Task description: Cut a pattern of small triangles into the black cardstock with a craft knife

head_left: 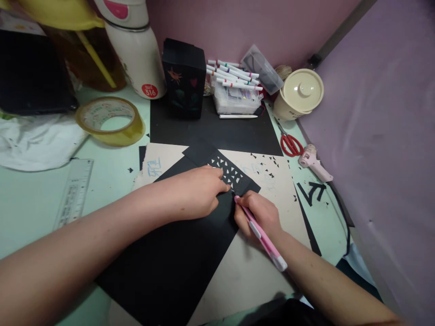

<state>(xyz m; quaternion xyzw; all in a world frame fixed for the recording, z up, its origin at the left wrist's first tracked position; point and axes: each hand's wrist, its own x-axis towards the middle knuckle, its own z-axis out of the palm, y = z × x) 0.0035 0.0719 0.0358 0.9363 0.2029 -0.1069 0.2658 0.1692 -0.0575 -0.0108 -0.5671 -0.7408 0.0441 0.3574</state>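
My right hand (260,215) is closed round a pink utility knife (260,233) with a white end cap. Its blade tip meets a black paper strip (246,183) pierced with several small triangular holes. My left hand (200,192) presses on the strip with extended fingertips, just left of the blade; its lower fingers are partly hidden. The strip lies across a large black paper sheet (176,262), which rests at an angle on a pale cardboard sheet (234,290). Small black paper scraps (270,170) are scattered to the right of the strip.
Behind stand a black box (183,79), white bottle (137,54), markers (234,74) on a clear case and a cream lidded pot (302,93). Red-handled scissors (291,145) and a pink glue gun (314,163) lie right; a tape roll (110,122) and ruler (73,192) left.
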